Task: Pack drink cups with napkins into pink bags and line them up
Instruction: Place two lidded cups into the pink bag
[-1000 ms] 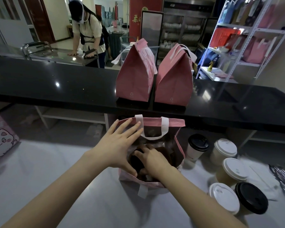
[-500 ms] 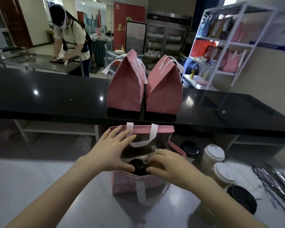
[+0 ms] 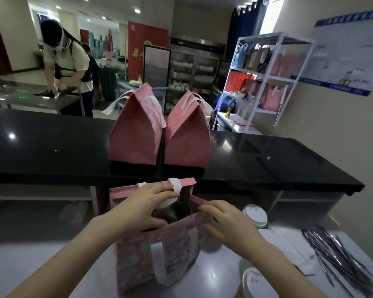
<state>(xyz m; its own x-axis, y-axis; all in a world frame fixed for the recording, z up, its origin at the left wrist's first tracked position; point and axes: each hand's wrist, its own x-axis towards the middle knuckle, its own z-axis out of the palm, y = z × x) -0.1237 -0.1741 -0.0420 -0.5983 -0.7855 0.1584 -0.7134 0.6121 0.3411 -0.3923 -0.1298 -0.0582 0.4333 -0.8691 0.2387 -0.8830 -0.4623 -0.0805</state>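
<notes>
An open pink bag (image 3: 159, 254) with white handles stands on the pale table in front of me. My left hand (image 3: 146, 208) lies across its mouth, fingers over the far handle and thumb on the near wall, holding the bag's left side. At the right edge of the mouth, my right hand (image 3: 226, 222) pinches the rim. The bag's inside is dark and I cannot make out its contents. Two closed pink bags (image 3: 136, 134) (image 3: 187, 136) stand side by side on the black counter (image 3: 267, 160) beyond.
White-lidded cups stand right of the bag (image 3: 254, 216) and at the bottom edge (image 3: 256, 282). White napkins (image 3: 289, 248) and several silver-wrapped straws (image 3: 342, 254) lie at the right. A person (image 3: 67, 67) works at a steel table far left. A white shelf rack (image 3: 265, 82) stands at the back right.
My right hand has come out of the bag and moved to its right rim. My left hand has shifted across the bag's mouth. The view has tilted upward.
</notes>
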